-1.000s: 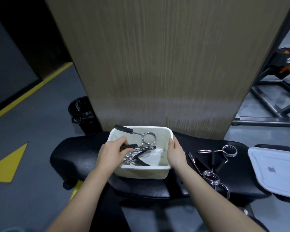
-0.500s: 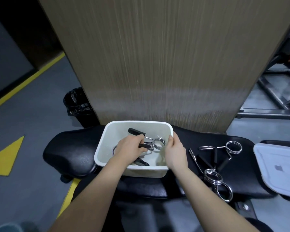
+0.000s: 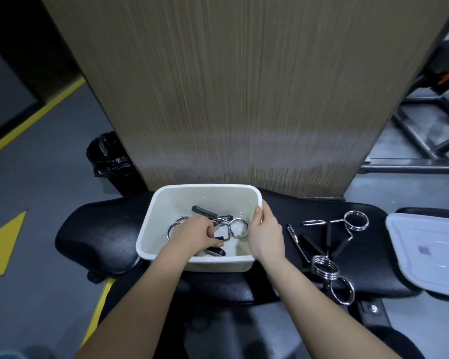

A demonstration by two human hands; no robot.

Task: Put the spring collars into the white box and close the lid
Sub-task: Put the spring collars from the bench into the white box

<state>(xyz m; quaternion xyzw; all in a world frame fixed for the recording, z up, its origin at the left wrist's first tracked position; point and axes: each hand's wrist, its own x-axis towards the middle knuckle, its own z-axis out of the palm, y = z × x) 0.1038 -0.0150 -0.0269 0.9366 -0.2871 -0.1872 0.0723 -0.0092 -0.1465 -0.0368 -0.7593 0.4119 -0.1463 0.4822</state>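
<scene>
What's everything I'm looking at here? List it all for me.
White box: one, white, open on the black bench.
Spring collars in box: several, chrome with black handles; exact count unclear.
Spring collars on bench: at least two, chrome and black, right of the box.
Lid: one, white, far right.
Bench: one, black padded.
Bin: one, black-lined, behind left.
Wood panel: one, brown, behind the box.
Left hand: inside the box, on the collars.
Right hand: gripping the box's right rim.

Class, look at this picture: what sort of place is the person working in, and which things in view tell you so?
Probably a gym. Barbell spring collars lie on a black padded bench, a dark metal equipment frame stands at the right, and the grey floor carries yellow markings.
</scene>
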